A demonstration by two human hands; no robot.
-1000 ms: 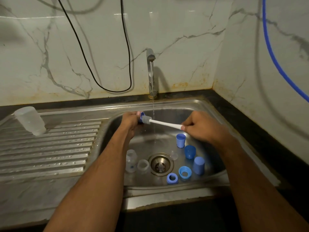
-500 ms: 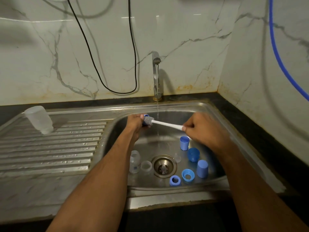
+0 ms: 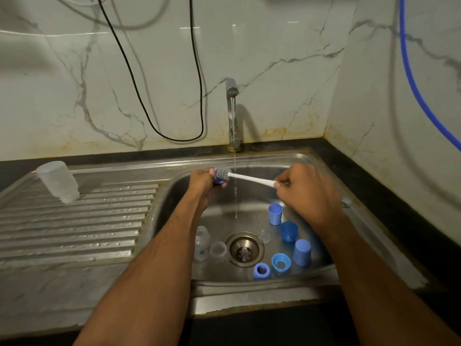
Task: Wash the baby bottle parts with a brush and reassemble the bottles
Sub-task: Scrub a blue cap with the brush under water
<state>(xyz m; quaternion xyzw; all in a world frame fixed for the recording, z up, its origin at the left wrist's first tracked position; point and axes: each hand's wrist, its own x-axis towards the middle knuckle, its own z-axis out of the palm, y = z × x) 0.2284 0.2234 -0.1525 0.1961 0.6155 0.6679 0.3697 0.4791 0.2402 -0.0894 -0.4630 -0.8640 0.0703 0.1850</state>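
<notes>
Head view over a steel sink point(image 3: 324, 163): at far left we see a clear bottle body point(image 3: 58, 182) upturned on the ribbed drainboard point(image 3: 74, 221), well apart from the washing. Next, our left hand point(image 3: 203, 182) reaches forward over the basin's left wall, forearm stretched long, fingers curled round a small blue bottle part point(image 3: 218, 180) that mostly hides in the grip. We judge that piece light, hard plastic and slick when wet, best pinched by its outer rim so the opening stays free. Into it goes the grey bristled head of the brush point(image 3: 249, 178), whose thin white handle slants down to the right, passing just behind the thin stream from the tap point(image 3: 233, 113). Our right hand point(image 3: 308, 189) pinches the handle's end between thumb and curled fingers, wrist bent over the basin; the slim handle likely flexes a little, so a nearer hold would give firmer scrubbing. On the basin floor wait another clear bottle point(image 3: 201, 243) and a clear ring point(image 3: 218, 248) left of the drain point(image 3: 245, 249), then blue rings point(image 3: 261, 270) and blue caps point(image 3: 275, 214) to its right, all light and apt to skid.
</notes>
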